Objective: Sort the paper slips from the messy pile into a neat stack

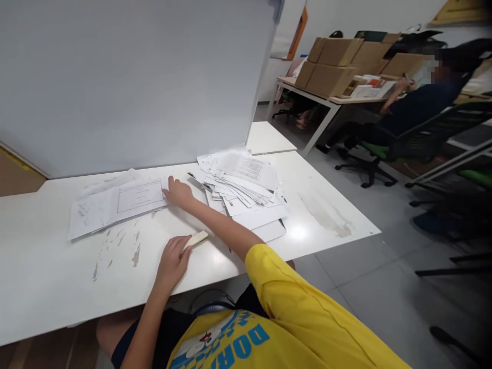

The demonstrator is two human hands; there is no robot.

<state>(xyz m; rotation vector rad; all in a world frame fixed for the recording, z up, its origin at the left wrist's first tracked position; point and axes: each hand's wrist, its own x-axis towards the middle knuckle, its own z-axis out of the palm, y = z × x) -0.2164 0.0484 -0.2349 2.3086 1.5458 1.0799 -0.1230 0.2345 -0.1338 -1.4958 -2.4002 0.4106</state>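
Observation:
My right hand (179, 193) reaches out over the white table (46, 277) and rests on the right edge of a flat stack of printed sheets (115, 202). Its fingers are stretched out on the paper and grip nothing. My left hand (172, 262) lies nearer to me on the table, with its fingers closed round one end of a small cream oblong object (196, 239). I cannot tell what that object is. A second, messy pile of printed papers (242, 184) is fanned out just right of my right hand.
A tall white partition (134, 77) stands along the table's far side. At the right rear, another person (415, 107) sits on an office chair at a desk with cardboard boxes (334, 66). Grey floor and chair bases lie to the right.

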